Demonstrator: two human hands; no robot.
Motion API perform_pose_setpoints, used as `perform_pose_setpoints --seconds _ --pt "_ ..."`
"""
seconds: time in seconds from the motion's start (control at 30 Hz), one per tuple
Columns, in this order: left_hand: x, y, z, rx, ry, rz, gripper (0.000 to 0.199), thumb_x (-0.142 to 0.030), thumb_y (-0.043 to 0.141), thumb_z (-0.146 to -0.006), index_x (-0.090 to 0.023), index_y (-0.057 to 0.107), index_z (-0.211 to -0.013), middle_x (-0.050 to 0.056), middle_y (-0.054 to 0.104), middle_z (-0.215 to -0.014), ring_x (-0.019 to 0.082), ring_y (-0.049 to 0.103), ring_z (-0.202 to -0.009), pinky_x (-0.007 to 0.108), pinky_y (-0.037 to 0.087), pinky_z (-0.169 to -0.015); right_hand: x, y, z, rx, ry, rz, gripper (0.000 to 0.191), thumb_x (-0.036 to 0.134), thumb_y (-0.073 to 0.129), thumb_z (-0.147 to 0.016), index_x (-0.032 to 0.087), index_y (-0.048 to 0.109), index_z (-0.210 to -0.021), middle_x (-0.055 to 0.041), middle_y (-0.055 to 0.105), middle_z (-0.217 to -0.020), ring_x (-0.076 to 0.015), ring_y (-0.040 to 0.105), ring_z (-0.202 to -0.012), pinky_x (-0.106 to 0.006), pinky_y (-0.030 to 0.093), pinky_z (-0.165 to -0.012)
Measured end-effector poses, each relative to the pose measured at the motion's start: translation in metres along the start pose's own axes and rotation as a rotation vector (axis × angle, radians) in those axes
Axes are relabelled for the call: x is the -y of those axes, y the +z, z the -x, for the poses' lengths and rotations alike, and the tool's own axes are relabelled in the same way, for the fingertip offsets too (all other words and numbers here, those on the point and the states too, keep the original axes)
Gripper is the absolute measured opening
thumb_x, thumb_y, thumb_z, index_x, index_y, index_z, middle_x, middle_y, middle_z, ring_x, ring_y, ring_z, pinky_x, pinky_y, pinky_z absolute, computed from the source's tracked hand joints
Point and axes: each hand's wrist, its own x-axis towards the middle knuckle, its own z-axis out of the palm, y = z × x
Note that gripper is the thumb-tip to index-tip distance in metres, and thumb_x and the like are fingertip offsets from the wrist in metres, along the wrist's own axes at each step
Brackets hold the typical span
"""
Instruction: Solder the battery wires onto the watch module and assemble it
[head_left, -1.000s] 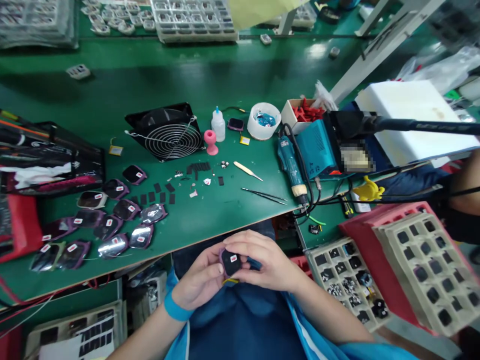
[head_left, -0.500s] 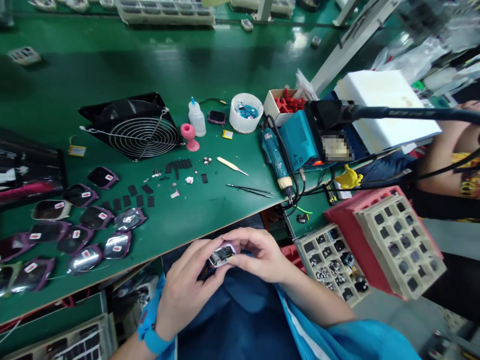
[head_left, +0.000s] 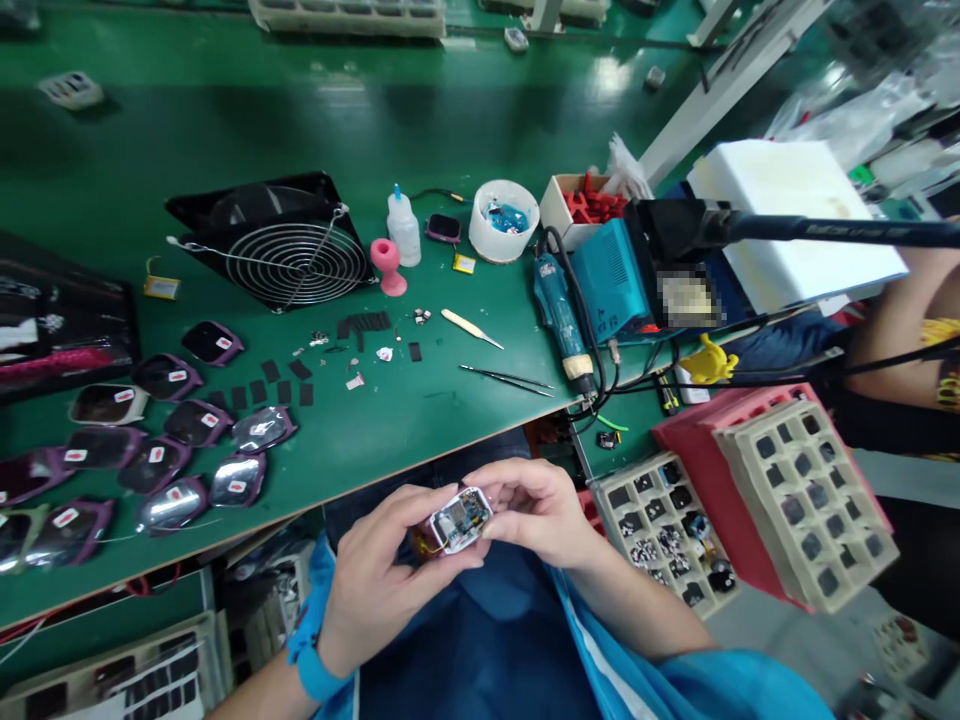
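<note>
Above my lap, just off the table's front edge, I hold an opened smartwatch case (head_left: 461, 520) with a white rim. Its circuit board and fine wires face up at me. My left hand (head_left: 382, 570) grips the case from the left, fingers above and thumb below. On the right side, my right hand (head_left: 536, 515) pinches the case's edge between thumb and fingers. Closest to the hands on the green table (head_left: 405, 425) lie black tweezers (head_left: 506, 380) and a cream-handled tool (head_left: 472, 328). Several small black pads (head_left: 364, 325) lie farther left.
Purple-framed watch faces (head_left: 199, 423) cover the table's left side. Behind stand a fan (head_left: 300, 260), a squeeze bottle (head_left: 403, 232) and a white tub (head_left: 502, 240). An electric screwdriver (head_left: 559, 315), a blue power unit (head_left: 607, 275) and parts trays (head_left: 667, 530) are at right. Another person's arm (head_left: 892, 330) shows far right.
The case has tilted in my hands, so more of its board and white rim shows. My right fingers have shifted along its edge. The camera view has moved slightly.
</note>
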Motion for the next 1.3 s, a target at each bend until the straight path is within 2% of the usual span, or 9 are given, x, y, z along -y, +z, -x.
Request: perform_pose_setpoints --seconds 0.2,0.4,0.6,0.7,0.83,1.2,1.3 --pt "0.0053 0.0017 0.0072 -0.003 -0.048 0.11 0.048 -0.037 0.093 -0.081 -0.032 0.075 -0.126 0.005 0.076 -0.094 0.021 0.073 -0.075 0.026 0.06 -0.063 0.0008 -0.0004 0.0013 0.008 0.01 -0.02 0.039 0.022 0.091 -0.081 0.021 0.078 -0.118 -0.0026 0.081 -0.088 -0.0151 0.079 -0.068 -0.019 0.066 -0.064" --pt "0.0017 0.0004 0.0077 -0.003 -0.072 0.15 0.05 -0.033 0.094 -0.08 -0.032 0.076 -0.127 0.005 0.075 -0.093 0.021 0.073 -0.075 0.026 0.06 -0.061 0.0005 -0.0007 0.0037 -0.007 0.05 0.042 0.041 0.029 0.093 -0.079 0.018 0.078 -0.116 -0.0049 0.081 -0.088 -0.0172 0.079 -0.068 -0.021 0.066 -0.064" --pt "0.0002 0.0006 0.0078 0.003 -0.063 0.173 0.052 -0.031 0.095 -0.079 -0.033 0.076 -0.127 0.005 0.076 -0.091 0.021 0.072 -0.074 0.027 0.059 -0.061 0.0037 0.0008 0.0037 0.022 -0.016 0.02 0.042 0.019 0.091 -0.081 0.024 0.078 -0.12 -0.0018 0.081 -0.091 -0.0144 0.079 -0.069 -0.019 0.066 -0.066" --pt "-0.0004 0.0006 0.0079 0.003 -0.056 0.191 0.053 -0.03 0.095 -0.079 -0.032 0.076 -0.128 0.006 0.076 -0.091 0.021 0.072 -0.074 0.027 0.059 -0.06 0.0052 0.0009 0.0038 0.023 -0.005 0.056 0.04 0.024 0.092 -0.081 0.022 0.078 -0.119 -0.0026 0.08 -0.09 -0.0151 0.079 -0.069 -0.02 0.066 -0.064" --pt "-0.0026 0.0011 0.0054 -0.012 -0.03 0.172 0.051 -0.029 0.094 -0.079 -0.03 0.076 -0.127 0.006 0.077 -0.088 0.021 0.072 -0.072 0.028 0.059 -0.059 0.0052 0.0003 0.0042 0.028 0.001 0.104 0.039 0.031 0.091 -0.082 0.02 0.077 -0.117 -0.0037 0.079 -0.088 -0.016 0.078 -0.068 -0.022 0.066 -0.063" --pt "-0.0037 0.0009 0.004 0.012 -0.008 0.123 0.051 -0.033 0.093 -0.081 -0.033 0.074 -0.129 0.003 0.076 -0.089 0.019 0.071 -0.071 0.027 0.056 -0.063 0.0051 0.0005 0.0036 0.05 -0.057 0.063 0.042 0.02 0.09 -0.083 0.024 0.077 -0.123 -0.0022 0.079 -0.092 -0.0131 0.078 -0.069 -0.019 0.065 -0.066" --pt "-0.004 0.0009 0.0028 0.007 0.02 0.086 0.05 -0.031 0.091 -0.084 -0.032 0.072 -0.13 0.002 0.076 -0.093 0.018 0.072 -0.075 0.025 0.057 -0.066 0.0053 0.0005 0.0034 0.056 -0.103 0.124 0.043 0.024 0.089 -0.085 0.023 0.076 -0.125 -0.0027 0.078 -0.092 -0.0123 0.076 -0.072 -0.019 0.064 -0.068"
